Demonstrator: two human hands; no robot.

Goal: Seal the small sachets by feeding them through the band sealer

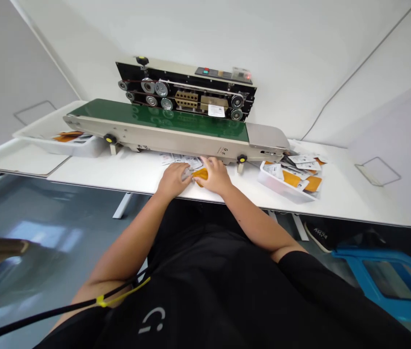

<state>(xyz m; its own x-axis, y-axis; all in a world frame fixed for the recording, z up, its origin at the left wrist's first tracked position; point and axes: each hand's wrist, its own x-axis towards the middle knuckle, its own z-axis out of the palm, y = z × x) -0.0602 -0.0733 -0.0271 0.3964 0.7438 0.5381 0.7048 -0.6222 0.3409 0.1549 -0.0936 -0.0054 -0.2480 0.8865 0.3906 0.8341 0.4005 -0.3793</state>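
Both of my hands are close together at the table's front edge, below the conveyor. My right hand [217,175] is closed on a small orange packet [201,174], thumb and fingers pinching it. Beside it, my left hand [172,179] has its fingers curled round something pale and shiny, which they partly hide; I cannot tell whether it belongs to the same packet. Just behind my hands, several white printed packets [188,160] lie flat under the conveyor's edge. A band sealing machine [187,92] with a green conveyor belt [147,116] stands behind them, and a white packet [216,111] is at its rollers.
To the right, a white bin [285,190] is heaped with white and orange packets. Another white tray [92,147] at the left end of the belt holds some packets. Below the table are a blue plastic stool [383,261] and a shoe [317,236].
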